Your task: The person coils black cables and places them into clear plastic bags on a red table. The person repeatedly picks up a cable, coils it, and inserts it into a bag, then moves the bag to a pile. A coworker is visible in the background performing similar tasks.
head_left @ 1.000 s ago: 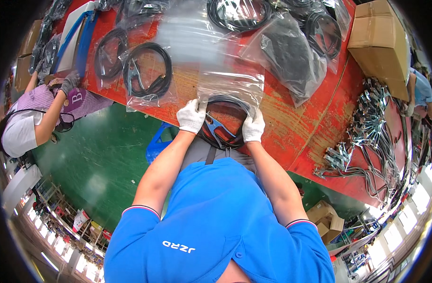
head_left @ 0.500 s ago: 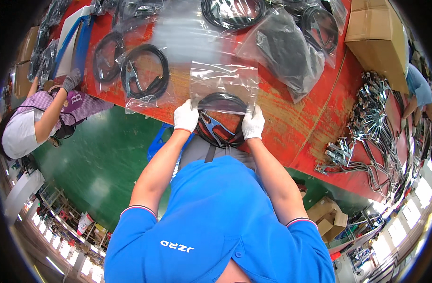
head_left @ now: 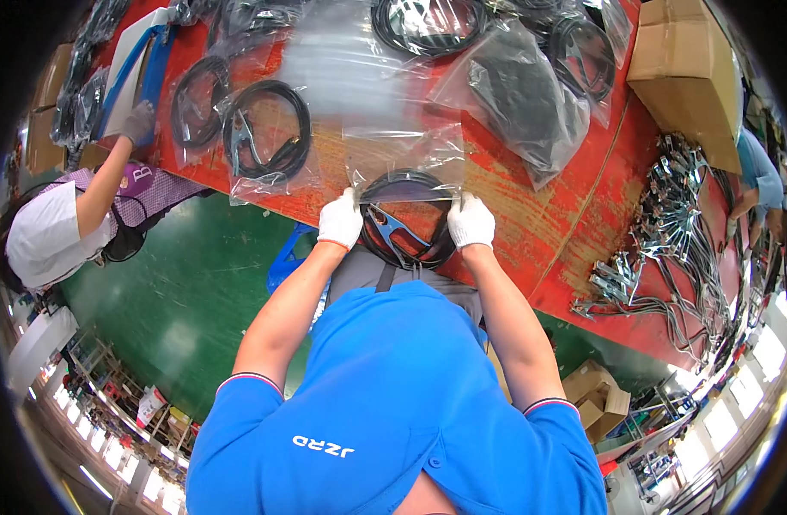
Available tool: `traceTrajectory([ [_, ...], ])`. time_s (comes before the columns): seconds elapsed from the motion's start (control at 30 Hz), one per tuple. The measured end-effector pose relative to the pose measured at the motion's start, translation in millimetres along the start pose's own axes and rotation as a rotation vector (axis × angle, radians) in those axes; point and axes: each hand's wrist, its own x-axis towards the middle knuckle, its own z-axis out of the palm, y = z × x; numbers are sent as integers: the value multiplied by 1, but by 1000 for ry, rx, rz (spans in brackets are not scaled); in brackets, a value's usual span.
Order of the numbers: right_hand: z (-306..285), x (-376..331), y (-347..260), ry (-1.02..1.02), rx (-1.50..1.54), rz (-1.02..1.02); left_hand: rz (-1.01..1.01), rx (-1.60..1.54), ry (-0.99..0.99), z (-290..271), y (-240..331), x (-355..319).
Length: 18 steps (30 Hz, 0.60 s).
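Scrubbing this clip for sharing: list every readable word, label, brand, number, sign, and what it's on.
Blue shirt: white lettering, upside down; legible, not copied out here.
Purple item at left: one pale letter; not copied out.
Clear bag at centre, cardboard box at upper right: none legible.
Background goods at lower left: too small and blurred.

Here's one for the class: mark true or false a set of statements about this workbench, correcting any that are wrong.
1. The left hand and right hand wear white gloves. True.
2. The cable coil between them is yellow. False: it is black.
3. A clear bag overlaps the coil's far side. True.
4. The heap of metal clamps lies left of the left hand. False: it lies right of the right hand.
5. The tabletop is green. False: it is worn red.
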Motion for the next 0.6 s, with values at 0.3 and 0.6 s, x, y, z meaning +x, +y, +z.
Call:
traceTrajectory([
  [0.3, -2, 4, 4, -91, -4, 43, -44, 119, -46, -6, 8, -8],
  [0.6, -4, -3, 8, -101, -37, -31, 4, 203, -30, 4, 3, -39],
])
